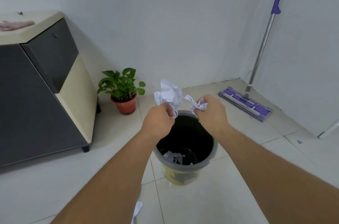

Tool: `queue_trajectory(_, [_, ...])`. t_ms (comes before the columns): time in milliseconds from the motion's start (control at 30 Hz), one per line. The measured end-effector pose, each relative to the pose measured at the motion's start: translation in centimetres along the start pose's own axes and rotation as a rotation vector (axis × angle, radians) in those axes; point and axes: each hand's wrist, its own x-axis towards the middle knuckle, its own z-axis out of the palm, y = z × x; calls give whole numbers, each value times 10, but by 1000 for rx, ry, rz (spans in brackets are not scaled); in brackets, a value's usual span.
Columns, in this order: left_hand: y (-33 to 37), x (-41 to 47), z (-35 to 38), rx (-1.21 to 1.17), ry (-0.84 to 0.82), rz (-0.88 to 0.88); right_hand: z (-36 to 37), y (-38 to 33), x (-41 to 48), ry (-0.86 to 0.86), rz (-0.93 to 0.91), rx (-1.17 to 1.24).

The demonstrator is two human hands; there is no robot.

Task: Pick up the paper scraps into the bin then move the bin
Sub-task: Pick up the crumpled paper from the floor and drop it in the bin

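Potted plant (122, 89) beside dark cabinet (36, 95), purple mop (245, 102) leaning in corner

Both bare forearms are reaching in from the bottom edge, converging toward frame centre. Left hand (159, 120) is sitting left of centre, fingers curled closed, back of hand up. Right hand (211, 111) is sitting right of centre, likewise fisted.

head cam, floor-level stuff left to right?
Cabinet → potted plant → bin → mop. Both hands hold crumpled paper above the bin, so they are left out of the order.
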Motion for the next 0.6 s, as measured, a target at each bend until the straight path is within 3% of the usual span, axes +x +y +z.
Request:
queue_trajectory(300, [-19,-9,22,109,-362,-131,22,37,-9,-124,230,132])
queue_trajectory(500, [-21,-13,29,284,-413,-63,27,44,-9,-111,242,242])
queue_trajectory(600, [-19,-17,29,523,-457,-2,27,48,-9,-93,196,197])
